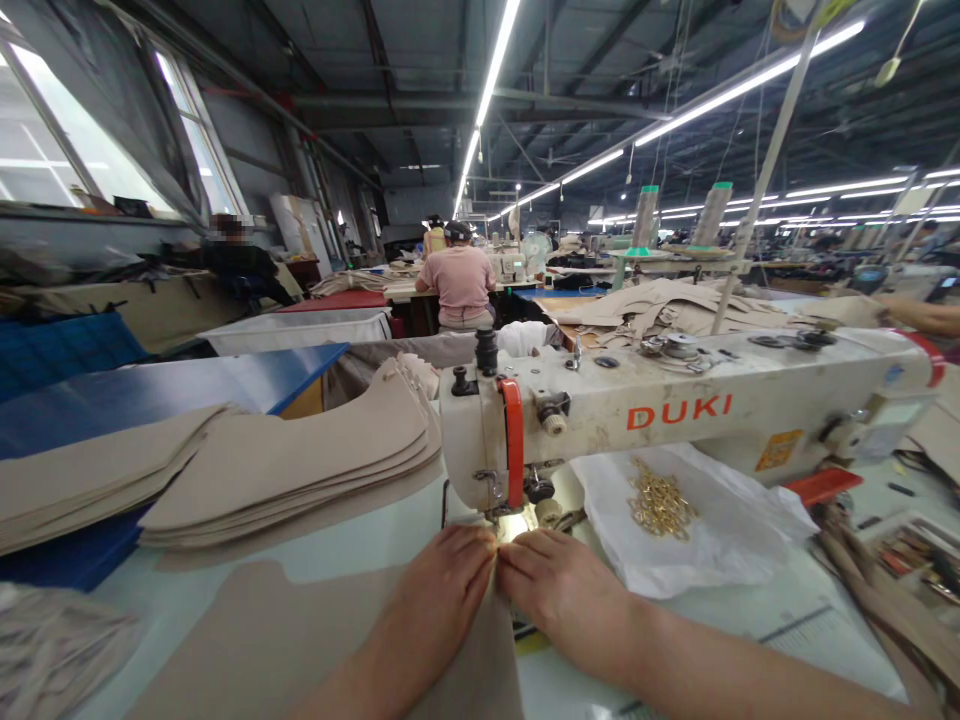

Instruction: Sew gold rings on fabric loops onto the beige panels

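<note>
Both my hands press a beige fabric piece [285, 640] at the needle of a white DUKI sewing machine [675, 410]. My left hand [442, 590] lies on the fabric with its fingers curled, fingertips pinching the edge just under the presser foot [510, 515]. My right hand [559, 585] meets it from the right, fingers closed on the same edge. The fabric runs back toward me between my forearms.
Stacks of cut beige pieces [300, 470] lie left of the machine. A white bag with several gold rings [660, 505] sits to the right. Beige straps [877, 590] lie far right. A person in a pink shirt [461, 285] sits ahead; thread cones [645, 220] stand behind.
</note>
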`<state>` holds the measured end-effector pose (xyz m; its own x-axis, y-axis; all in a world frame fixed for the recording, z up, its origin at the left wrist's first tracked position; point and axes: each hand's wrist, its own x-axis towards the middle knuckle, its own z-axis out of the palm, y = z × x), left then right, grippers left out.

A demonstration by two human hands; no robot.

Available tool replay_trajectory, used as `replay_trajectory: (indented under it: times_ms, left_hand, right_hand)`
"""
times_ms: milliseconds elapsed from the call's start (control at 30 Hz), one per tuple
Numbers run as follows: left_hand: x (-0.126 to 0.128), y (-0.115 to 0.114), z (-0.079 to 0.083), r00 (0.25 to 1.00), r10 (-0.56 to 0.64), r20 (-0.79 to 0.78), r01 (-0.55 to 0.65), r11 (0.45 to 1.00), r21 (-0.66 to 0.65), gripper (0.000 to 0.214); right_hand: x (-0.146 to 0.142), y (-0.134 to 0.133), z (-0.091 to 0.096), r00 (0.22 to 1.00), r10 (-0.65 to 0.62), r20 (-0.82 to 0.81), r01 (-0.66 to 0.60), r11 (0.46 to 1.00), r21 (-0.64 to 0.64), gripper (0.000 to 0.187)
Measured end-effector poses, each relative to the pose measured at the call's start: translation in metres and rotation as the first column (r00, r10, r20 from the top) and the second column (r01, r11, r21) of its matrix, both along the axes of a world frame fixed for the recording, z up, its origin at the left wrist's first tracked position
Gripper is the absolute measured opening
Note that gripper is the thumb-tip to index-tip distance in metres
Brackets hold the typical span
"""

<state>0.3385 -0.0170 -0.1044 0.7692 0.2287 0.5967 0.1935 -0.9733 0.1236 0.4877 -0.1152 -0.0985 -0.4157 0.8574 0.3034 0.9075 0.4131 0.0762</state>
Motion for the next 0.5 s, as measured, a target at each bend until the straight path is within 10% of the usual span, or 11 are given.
replay_trajectory:
  times_ms: [500]
  left_hand:
    - [0.0045,0.0104,0.0011,1.000,0.023,0.015,-0.022,0.998,-0.050,0.024]
  right_hand:
    - [0.0036,0.0051,-0.0025,0.995,-0.053,-0.082,0.049,0.998,-0.045,0.011]
